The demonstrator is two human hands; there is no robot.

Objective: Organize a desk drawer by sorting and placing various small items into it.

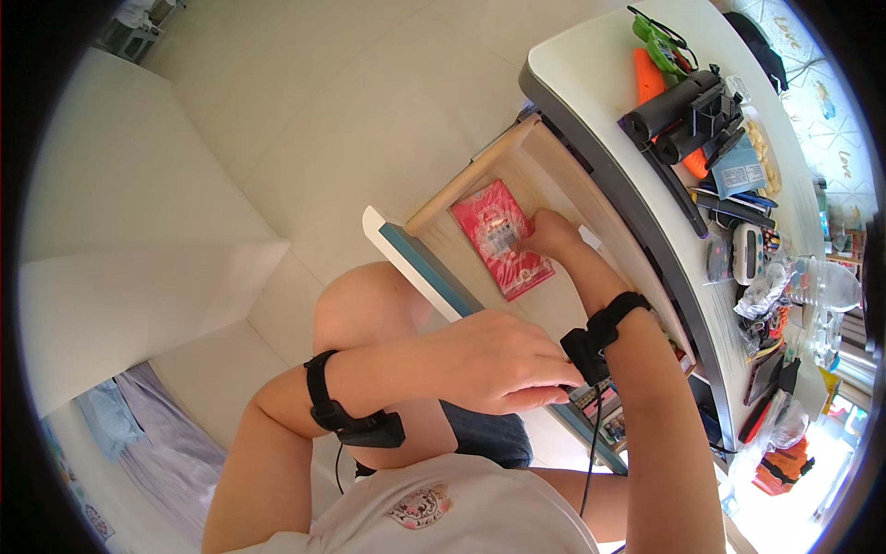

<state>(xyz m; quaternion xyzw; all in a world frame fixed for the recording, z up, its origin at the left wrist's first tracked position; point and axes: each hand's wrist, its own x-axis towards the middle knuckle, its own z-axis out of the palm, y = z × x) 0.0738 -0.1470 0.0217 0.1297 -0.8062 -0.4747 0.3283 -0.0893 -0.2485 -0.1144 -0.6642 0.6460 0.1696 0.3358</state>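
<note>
A wooden drawer [434,218] with a teal-edged front stands pulled out from the desk. In it lies a flat red packet [492,210] in clear plastic wrap, with a printed label in its middle. My right hand [556,236] reaches into the drawer, its fingers closed at the packet's right edge. My left hand [503,358] crosses over the drawer front, fingers and thumb bent together close to the black wrist device [589,351] on my right forearm. What its fingertips hold, if anything, is hidden. Small packed items [609,420] show in the drawer's near part.
The white desk [591,69] curves along the right, carrying a black roller-like device [683,111], a grey-white remote [748,254], pens and plastic bottles [821,284]. Black cables [595,452] hang from the wrist devices. A white cabinet [120,175] stands left.
</note>
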